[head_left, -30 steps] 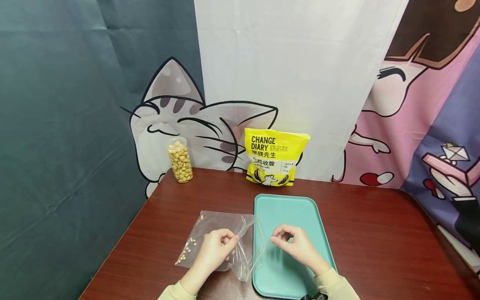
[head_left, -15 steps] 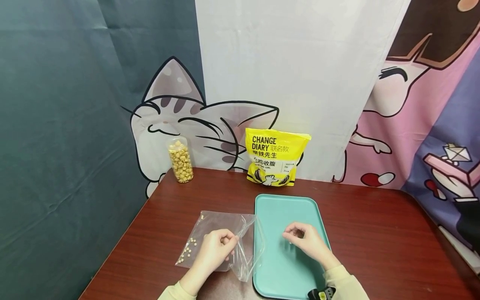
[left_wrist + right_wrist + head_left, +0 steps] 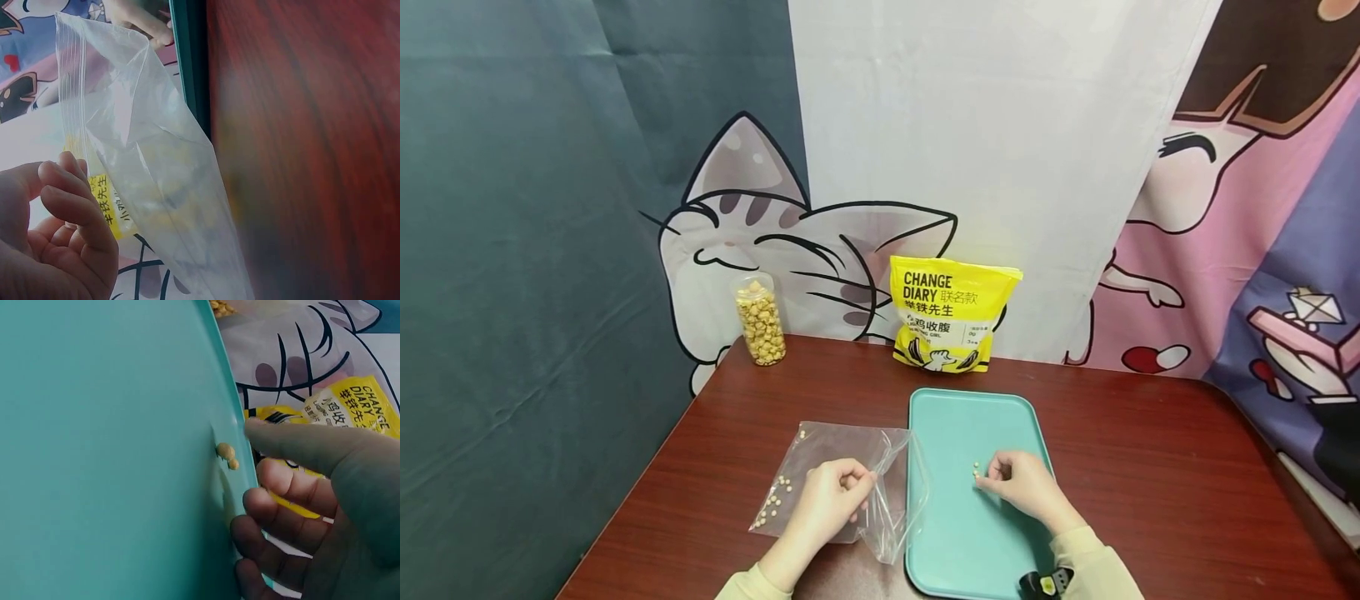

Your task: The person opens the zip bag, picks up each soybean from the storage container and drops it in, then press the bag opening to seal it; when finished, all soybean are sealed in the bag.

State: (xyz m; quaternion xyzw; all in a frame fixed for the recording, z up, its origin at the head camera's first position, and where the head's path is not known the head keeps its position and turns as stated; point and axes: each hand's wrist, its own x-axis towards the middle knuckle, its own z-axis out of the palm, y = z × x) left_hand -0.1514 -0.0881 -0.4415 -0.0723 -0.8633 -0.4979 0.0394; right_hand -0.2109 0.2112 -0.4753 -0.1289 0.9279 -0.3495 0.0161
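My left hand (image 3: pixel 838 492) pinches the mouth edge of a clear zip bag (image 3: pixel 842 442), which lies flat at its far end and stands up loosely at the mouth. Several small round pale-yellow beans (image 3: pixel 772 500) lie inside, mostly along the bag's left side. In the left wrist view the zip strip (image 3: pixel 73 81) rises beyond my fingers. My right hand (image 3: pixel 1018 483) is low over the turquoise tray (image 3: pixel 955 417), its thumb and fingers apart around nothing in the right wrist view. Two beans (image 3: pixel 225 451) lie on the tray just beyond those fingertips.
A clear jar of popcorn-like pieces (image 3: pixel 762 325) stands at the table's back left corner. A yellow snack pouch (image 3: pixel 955 312) stands upright behind the tray. Printed cloth (image 3: pixel 1000 125) hangs right behind the table's back edge. The bag's mouth overlaps the tray's left rim.
My right hand has moved right, away from the bag's mouth and over the tray, and its fingers have parted. Two beans now show on the tray. My left hand and the bag stay put.
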